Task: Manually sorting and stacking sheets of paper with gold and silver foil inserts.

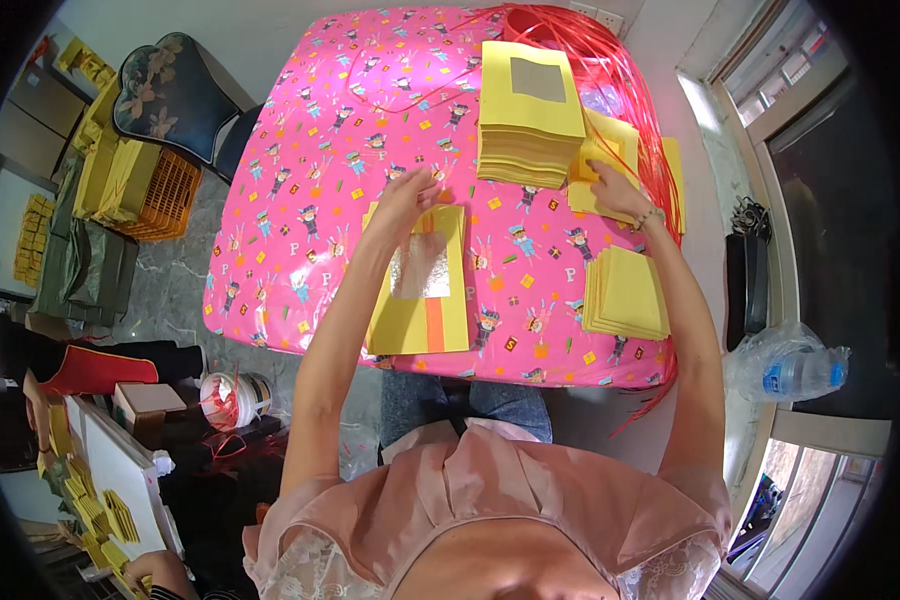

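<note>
**Yellow sheets spread over a pink counter**

While both arms reach out from the near edge, the counter (300,250) shows as a pink patterned cover dotted with small cartoon figures. Closest to the near edge lies a large yellow sheet (420,320) with a silver foil square (422,268) in its upper half and an orange strip along its lower part. The left hand (408,195) rests at the far end of this sheet, fingers spread flat and pressing down on its top edge, gripping nothing. Toward the near right corner sits a small stack of plain yellow sheets (627,293), apart from both hands. Farther along the right edge, the right hand (610,185) lies on a loose pile of yellow paper (610,150), fingers curled over a sheet; whether it has pinched one cannot be told. Just left of that hand, near the far edge, stands a tall stack of yellow sheets (528,110), its top sheet bearing a grey square. Red plastic strings (630,80) loop around the far right corner and trail down the right edge.
</note>
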Available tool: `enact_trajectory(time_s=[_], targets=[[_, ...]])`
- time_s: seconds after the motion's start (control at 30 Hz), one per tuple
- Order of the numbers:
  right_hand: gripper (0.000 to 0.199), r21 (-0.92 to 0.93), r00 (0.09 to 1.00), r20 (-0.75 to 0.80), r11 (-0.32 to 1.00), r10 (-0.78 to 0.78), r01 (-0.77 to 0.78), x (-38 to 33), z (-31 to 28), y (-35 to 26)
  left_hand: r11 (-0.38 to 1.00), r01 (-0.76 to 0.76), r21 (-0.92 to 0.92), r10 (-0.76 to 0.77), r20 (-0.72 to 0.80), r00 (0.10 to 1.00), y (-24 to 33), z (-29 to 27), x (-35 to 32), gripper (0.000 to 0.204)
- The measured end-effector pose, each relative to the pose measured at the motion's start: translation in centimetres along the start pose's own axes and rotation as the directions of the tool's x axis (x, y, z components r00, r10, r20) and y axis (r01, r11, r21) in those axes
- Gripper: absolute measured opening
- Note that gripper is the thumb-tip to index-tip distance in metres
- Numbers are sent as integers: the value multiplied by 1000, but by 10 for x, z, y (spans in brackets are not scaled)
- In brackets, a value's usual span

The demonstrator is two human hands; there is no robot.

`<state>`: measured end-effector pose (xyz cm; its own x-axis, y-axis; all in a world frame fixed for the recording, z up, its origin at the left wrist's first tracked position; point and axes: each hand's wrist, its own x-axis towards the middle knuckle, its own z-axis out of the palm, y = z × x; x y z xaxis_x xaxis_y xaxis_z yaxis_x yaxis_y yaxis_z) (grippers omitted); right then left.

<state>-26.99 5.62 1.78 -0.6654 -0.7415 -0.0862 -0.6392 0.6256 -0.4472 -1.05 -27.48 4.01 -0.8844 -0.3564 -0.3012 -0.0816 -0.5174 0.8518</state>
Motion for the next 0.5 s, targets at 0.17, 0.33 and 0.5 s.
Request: enact_trajectory(time_s=[0.17,0.33,0.5], targets=[[79,691,918,131,630,373,-355,26,-31,-74,982,188,25,-188,-1,982,-8,11,67,48],[87,813,899,61,501,433,-296,49,-47,-101,952,265,153,-242,-154,958,-25,27,115,70],[66,775,914,100,545,393,-320,60,-35,-94,912,291,289,-260,-141,955,-32,47,136,95]])
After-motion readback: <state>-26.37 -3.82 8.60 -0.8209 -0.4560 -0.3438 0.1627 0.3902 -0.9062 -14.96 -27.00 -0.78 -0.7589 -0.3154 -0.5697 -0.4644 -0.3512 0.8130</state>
